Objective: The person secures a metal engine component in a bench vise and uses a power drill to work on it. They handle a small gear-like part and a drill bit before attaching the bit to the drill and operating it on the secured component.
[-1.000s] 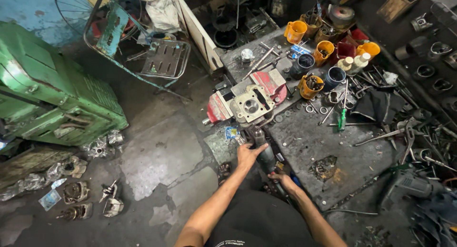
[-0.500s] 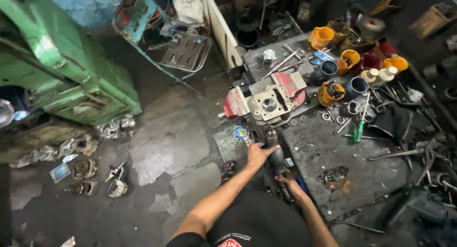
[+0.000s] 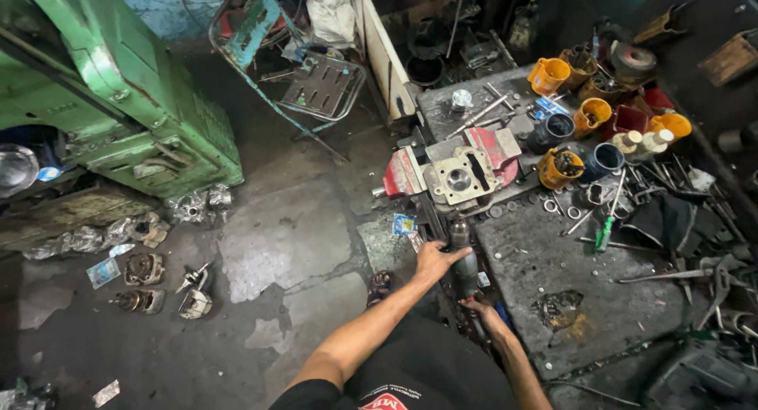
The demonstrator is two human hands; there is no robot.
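Observation:
My left hand [image 3: 436, 260] grips the upper body of a dark handheld power tool [image 3: 462, 261], and my right hand [image 3: 483, 314] holds its lower end. The tool's nose points up at a grey metal engine cylinder head [image 3: 460, 175] clamped in a red bench vise [image 3: 408, 173] at the edge of a dark, greasy workbench [image 3: 580, 315]. Both hands are at the bench's near left edge, just below the vise.
Orange and dark cups [image 3: 557, 167] of parts, a green-handled screwdriver [image 3: 606, 232], washers and loose tools litter the bench. A green machine [image 3: 118, 94] stands at left, engine parts [image 3: 146, 269] lie on the concrete floor, and a metal chair frame [image 3: 320, 82] is behind.
My view has shifted left and closer. Both hands stay on the power tool below the vise, with my left hand moved slightly higher on it.

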